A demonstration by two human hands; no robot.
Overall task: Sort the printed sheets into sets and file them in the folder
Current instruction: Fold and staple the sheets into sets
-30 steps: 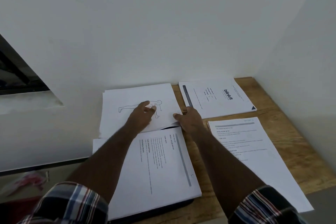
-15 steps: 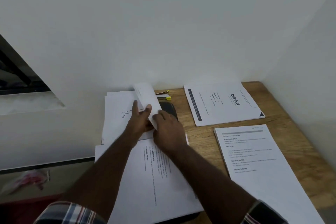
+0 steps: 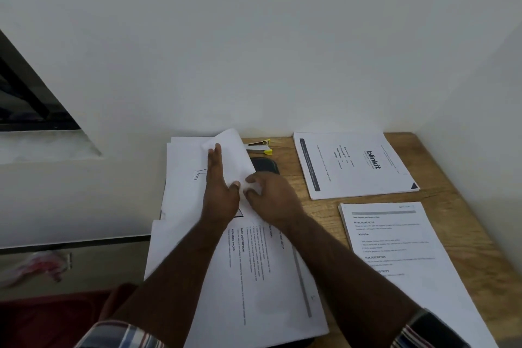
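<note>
While a folded-over sheet [image 3: 231, 155] is lying atop the drawing pile [image 3: 183, 178] at the desk's [image 3: 440, 178] back left, the left hand [image 3: 219, 192] is pressing it with straight fingers and the right hand [image 3: 271, 195] is pinching its near edge. A stapler [image 3: 260, 146] is sitting just behind.

Table [image 3: 440, 183]: wood, light brown, visible grain, matt finish.
Drawing sheets [image 3: 183, 178]: plain white paper, matt, smooth; the top sheet curls up softly at its right edge.
Blinkit stack [image 3: 353, 164]: white paper, matt, black print, dark band along one side.
Text stack [image 3: 395, 248]: white matt paper, grey header bar.
Near stack [image 3: 254, 291]: same matt paper.
Stapler [image 3: 258, 146]: bare metal body, yellow plastic ends.
Dark case [image 3: 265, 165]: black, slight sheen, material unclear.
Sleeves [image 3: 121, 333]: woven plaid cloth.
Wall [image 3: 254, 51]: white, matt, painted.
</note>
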